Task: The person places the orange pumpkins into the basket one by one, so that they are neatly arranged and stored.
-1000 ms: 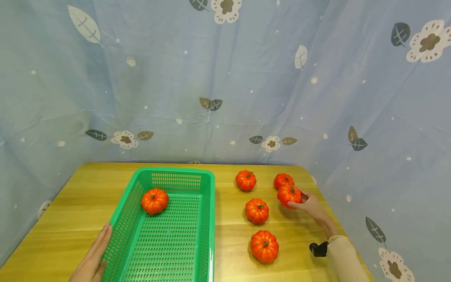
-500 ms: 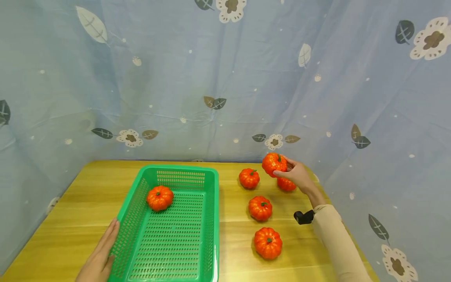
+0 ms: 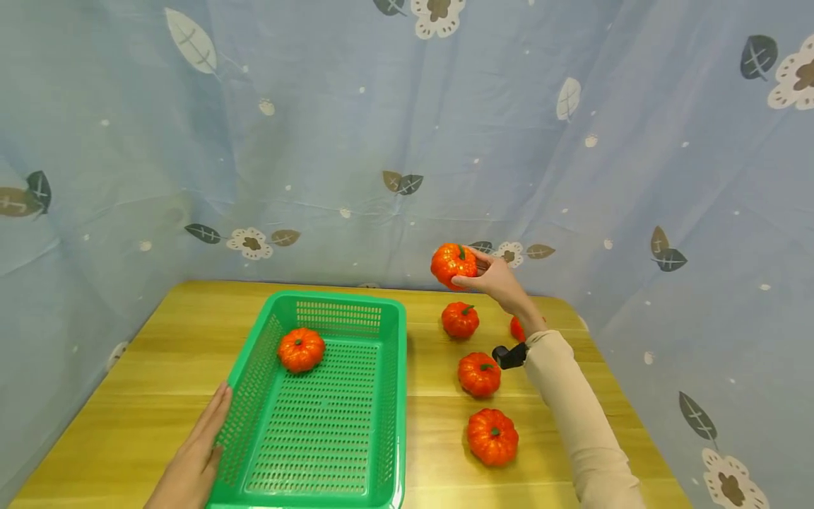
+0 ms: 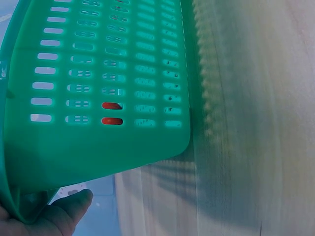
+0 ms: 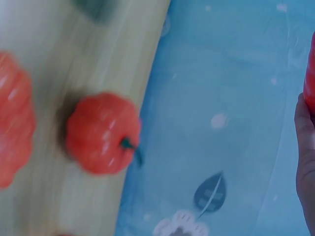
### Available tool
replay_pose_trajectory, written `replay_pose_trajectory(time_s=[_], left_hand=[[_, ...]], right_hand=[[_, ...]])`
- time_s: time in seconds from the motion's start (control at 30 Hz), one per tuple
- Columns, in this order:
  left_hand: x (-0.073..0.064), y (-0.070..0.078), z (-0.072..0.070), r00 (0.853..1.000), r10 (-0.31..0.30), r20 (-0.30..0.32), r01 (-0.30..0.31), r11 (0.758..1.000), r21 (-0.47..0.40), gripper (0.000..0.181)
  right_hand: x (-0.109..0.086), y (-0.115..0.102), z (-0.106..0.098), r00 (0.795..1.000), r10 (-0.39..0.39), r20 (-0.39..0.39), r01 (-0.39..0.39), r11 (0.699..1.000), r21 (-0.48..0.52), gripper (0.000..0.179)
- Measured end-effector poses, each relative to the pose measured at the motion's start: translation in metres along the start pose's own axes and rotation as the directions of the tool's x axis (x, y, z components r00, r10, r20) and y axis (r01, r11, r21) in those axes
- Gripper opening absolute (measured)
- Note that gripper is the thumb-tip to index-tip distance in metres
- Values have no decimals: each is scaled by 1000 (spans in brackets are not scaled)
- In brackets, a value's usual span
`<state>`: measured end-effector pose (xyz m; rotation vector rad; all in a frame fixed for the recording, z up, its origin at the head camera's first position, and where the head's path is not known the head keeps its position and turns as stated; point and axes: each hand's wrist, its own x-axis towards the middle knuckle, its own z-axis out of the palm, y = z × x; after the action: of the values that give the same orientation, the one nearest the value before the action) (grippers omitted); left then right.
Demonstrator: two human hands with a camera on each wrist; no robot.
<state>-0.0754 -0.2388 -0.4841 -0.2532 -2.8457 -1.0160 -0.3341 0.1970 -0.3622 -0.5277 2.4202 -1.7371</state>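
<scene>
My right hand (image 3: pixel 499 278) grips a small orange pumpkin (image 3: pixel 453 264) with a green stem, raised above the back of the table. Only a sliver of that pumpkin (image 5: pixel 310 81) shows at the right edge of the right wrist view. My left hand (image 3: pixel 193 452) rests along the left side of a green plastic basket (image 3: pixel 399 396), fingers straight against its rim. In the left wrist view the thumb (image 4: pixel 74 206) shows just below the basket's corner. Inside the basket, one pumpkin (image 3: pixel 302 350) sits toward the back left.
Right of the basket, more pumpkins stand on the wooden table (image 3: pixel 432 452): one at the back (image 3: pixel 460 320), a middle pumpkin (image 3: pixel 479 375) and a near pumpkin (image 3: pixel 492 437). Another pumpkin (image 3: pixel 518 329) is partly hidden behind my right wrist. A patterned blue cloth (image 3: pixel 331 141) hangs behind.
My right hand has lifted the pumpkin off the table's back right and carried it up and leftward. The left hand stays at the basket; the head view has shifted slightly.
</scene>
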Motion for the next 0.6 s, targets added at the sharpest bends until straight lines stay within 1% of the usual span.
replay_pose_trajectory(time_s=[0.23,0.33,0.4,0.5,0.6], left_hand=[[0,4,-2,999,-29,17,30,997,-76,78],[0,4,-2,999,-38,17,40,996,-75,78],[0,5,-1,999,-32,2,32,998,-63,78],[0,5,0,999,-8,-36,6,999,-42,78],[-2,6,1,997,25,-77,-27,999,-22,78]], right_hand=[[22,-23,41,995,-74,66,73,997,27,71],[28,-30,60,989,-95,111,91,995,48,70],[31,-33,72,984,-102,147,95,994,59,70],[33,-39,90,973,-108,204,105,994,28,71],[34,-45,108,958,-117,260,130,991,-30,73]])
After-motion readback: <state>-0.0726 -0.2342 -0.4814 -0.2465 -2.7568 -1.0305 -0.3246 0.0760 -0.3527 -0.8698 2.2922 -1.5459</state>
